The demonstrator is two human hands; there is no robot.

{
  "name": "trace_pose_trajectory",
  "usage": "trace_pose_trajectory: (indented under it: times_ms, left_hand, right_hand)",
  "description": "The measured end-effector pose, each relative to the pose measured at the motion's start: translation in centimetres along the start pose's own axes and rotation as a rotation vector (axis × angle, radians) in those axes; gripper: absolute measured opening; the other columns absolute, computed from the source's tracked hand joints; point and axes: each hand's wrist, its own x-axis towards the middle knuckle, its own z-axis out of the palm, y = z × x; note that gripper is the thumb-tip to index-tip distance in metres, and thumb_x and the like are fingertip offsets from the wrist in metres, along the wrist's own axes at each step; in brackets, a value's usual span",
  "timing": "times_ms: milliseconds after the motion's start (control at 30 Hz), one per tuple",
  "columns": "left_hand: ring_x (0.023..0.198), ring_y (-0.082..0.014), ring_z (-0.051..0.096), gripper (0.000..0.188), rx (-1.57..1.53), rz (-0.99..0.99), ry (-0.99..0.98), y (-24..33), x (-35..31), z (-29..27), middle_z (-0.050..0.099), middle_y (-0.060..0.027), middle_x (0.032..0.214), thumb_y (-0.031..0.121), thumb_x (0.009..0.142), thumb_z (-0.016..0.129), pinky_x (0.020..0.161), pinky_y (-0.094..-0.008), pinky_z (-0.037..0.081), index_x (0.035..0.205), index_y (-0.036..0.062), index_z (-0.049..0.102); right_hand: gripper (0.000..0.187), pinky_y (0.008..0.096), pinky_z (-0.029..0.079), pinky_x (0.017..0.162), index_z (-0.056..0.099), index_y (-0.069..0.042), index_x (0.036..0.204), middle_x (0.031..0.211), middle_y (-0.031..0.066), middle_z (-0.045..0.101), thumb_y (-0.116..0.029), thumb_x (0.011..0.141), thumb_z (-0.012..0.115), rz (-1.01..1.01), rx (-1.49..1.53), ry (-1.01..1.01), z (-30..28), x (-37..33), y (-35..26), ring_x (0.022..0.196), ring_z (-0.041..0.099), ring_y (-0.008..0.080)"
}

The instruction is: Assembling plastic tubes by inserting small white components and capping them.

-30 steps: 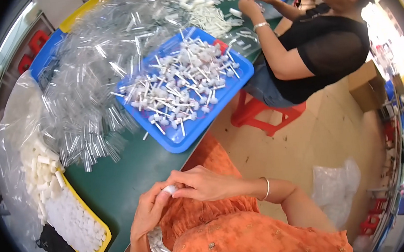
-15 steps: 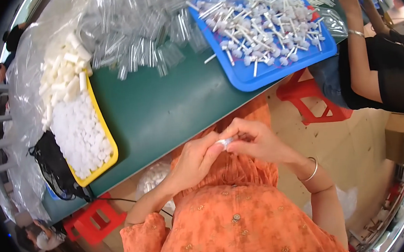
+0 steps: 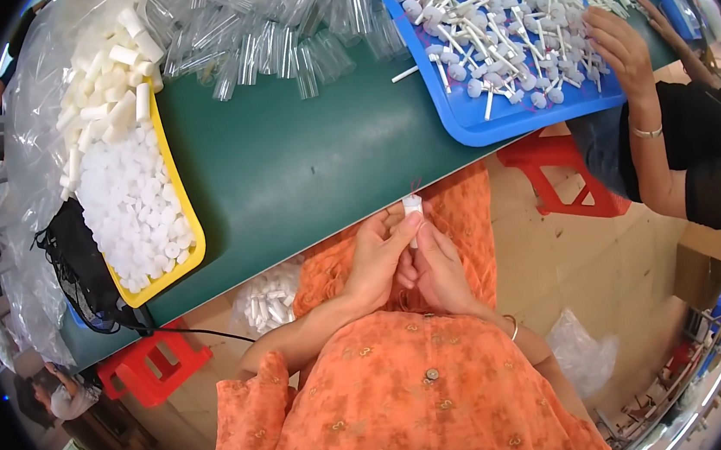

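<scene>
In front of my body, close to the table's edge, both hands are together on a small white cylinder [image 3: 412,205]. It stands upright, with a cap-like top and a thin reddish thread sticking up from it; its lower part is hidden by my fingers. My left hand [image 3: 375,263] is closed on its left side, thumb pressed against it. From below and to the right, my right hand [image 3: 441,271] pinches it too, its thumb tip near the left one.
A yellow tray [image 3: 193,219] of white caps [image 3: 139,220] stands left, with cream cylinders [image 3: 102,111] behind it. Clear tubes [image 3: 274,47] are heaped at the back. A blue tray [image 3: 482,131] holds white sticks with round pieces. A co-worker's hand [image 3: 621,48] is at its right edge.
My hands have turned so the white cylinder points up and shows more above the fingers. The co-worker's hand has come down to the blue tray's edge. The whole view has shifted slightly.
</scene>
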Motion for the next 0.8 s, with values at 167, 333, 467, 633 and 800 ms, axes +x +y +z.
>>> trace_pose_trajectory:
  times_ms: [167,333,467,633,800]
  left_hand:
    - [0.081,-0.0093,0.062,0.033,-0.162,0.019,-0.085,0.7,0.5,0.0,0.065,-0.0079,0.113,0.028,0.101,0.053,0.075,-0.0230,0.052,0.120,0.0013,0.058]
    - [0.110,-0.0156,0.057,0.032,-0.299,-0.016,-0.111,1.1,1.4,-0.1,0.064,-0.0093,0.120,0.025,0.101,0.052,0.098,-0.0310,0.044,0.123,0.0019,0.058]
    - [0.103,-0.0157,0.060,0.031,-0.272,0.029,-0.131,0.9,0.9,-0.4,0.061,-0.0115,0.125,0.021,0.102,0.051,0.094,-0.0316,0.047,0.125,0.0004,0.057]
    - [0.113,-0.0163,0.056,0.031,-0.295,-0.037,-0.120,1.3,0.3,-0.4,0.058,-0.0129,0.130,0.016,0.102,0.047,0.095,-0.0311,0.047,0.127,-0.0011,0.055]
    - [0.114,-0.0190,0.057,0.032,-0.316,-0.057,-0.028,1.0,0.2,0.6,0.061,-0.0136,0.125,0.021,0.102,0.049,0.097,-0.0328,0.047,0.123,-0.0004,0.057]
  right_hand:
    - [0.035,0.0215,0.025,0.046,0.048,-0.012,0.094,0.065,-0.0052,0.036,-0.043,0.105,0.037,0.160,0.299,-0.073,0.4,0.4,-1.9,0.050,0.029,0.0061]
    - [0.039,0.0214,0.022,0.043,0.046,-0.011,0.090,0.060,-0.0069,0.033,-0.045,0.105,0.036,0.390,0.415,-0.047,-0.1,1.6,-4.9,0.047,0.025,0.0046]
    - [0.039,0.0216,0.024,0.042,0.044,-0.011,0.086,0.060,-0.0046,0.035,-0.043,0.106,0.033,0.167,0.081,-0.069,0.5,0.5,-3.1,0.046,0.027,0.0049]
    - [0.038,0.0226,0.021,0.042,0.049,-0.010,0.094,0.061,-0.0050,0.033,-0.042,0.106,0.032,0.226,0.381,-0.049,0.9,0.3,-2.3,0.046,0.023,0.0060]
    - [0.038,0.0233,0.019,0.042,0.050,-0.011,0.095,0.059,-0.0061,0.030,-0.043,0.106,0.034,0.327,0.553,-0.049,1.1,0.6,-2.6,0.046,0.022,0.0062]
